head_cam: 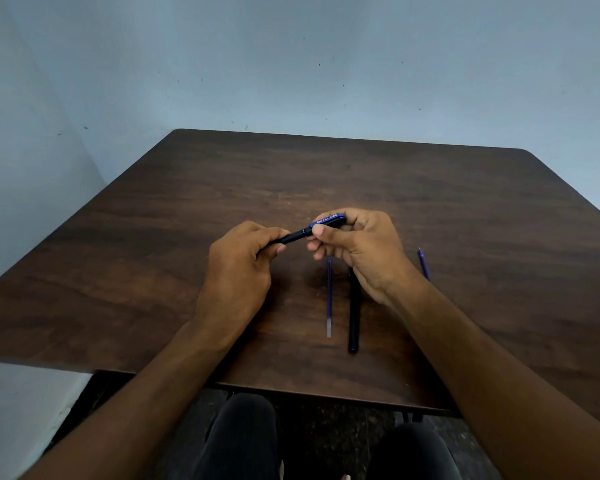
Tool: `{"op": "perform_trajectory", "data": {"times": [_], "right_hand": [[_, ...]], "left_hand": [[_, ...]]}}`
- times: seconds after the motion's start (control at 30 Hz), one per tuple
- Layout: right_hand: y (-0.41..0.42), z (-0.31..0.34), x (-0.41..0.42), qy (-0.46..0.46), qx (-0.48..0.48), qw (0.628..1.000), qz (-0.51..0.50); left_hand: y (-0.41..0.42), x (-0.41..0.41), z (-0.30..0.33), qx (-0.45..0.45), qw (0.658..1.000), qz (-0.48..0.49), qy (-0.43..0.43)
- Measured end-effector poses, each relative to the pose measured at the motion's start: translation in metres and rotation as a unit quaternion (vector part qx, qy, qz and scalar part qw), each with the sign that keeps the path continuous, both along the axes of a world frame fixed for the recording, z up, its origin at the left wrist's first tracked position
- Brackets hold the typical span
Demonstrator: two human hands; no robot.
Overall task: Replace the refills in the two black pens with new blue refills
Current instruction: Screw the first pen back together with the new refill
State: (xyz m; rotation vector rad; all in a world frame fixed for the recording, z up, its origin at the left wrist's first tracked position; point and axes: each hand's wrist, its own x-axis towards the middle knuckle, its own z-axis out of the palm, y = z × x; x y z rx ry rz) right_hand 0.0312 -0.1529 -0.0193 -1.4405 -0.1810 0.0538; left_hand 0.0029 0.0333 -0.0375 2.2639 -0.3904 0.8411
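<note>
Both hands hold one black pen point(293, 236) above the table. My left hand point(238, 268) grips its black barrel. My right hand point(357, 247) pinches the pen's cap end, where a blue clip point(328, 220) with white lettering shows. A second black pen point(354, 313) lies on the table under my right wrist, pointing away from me. A blue refill point(329, 296) lies just left of that pen, parallel to it. Another blue refill point(424, 264) lies to the right of my right forearm, partly hidden by it.
The dark wooden table point(153, 244) stands against a pale blue wall. Its front edge runs just above my knees, and its left edge slants away toward the wall corner.
</note>
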Motion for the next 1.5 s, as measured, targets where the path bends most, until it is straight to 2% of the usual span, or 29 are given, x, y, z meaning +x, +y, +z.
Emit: {"op": "perform_trajectory", "data": {"times": [0.57,1.5], "right_hand": [[0.0008,0.0033,-0.0024,-0.003,-0.041,0.999,-0.011],[0.004,-0.002,-0.0048,-0.024,-0.02,1.0,-0.002]], "left_hand": [[-0.0012,-0.0027,0.003,0.013,1.0,-0.006,0.0],[0.001,-0.0025,0.0018,0.023,1.0,0.001,-0.002]]}}
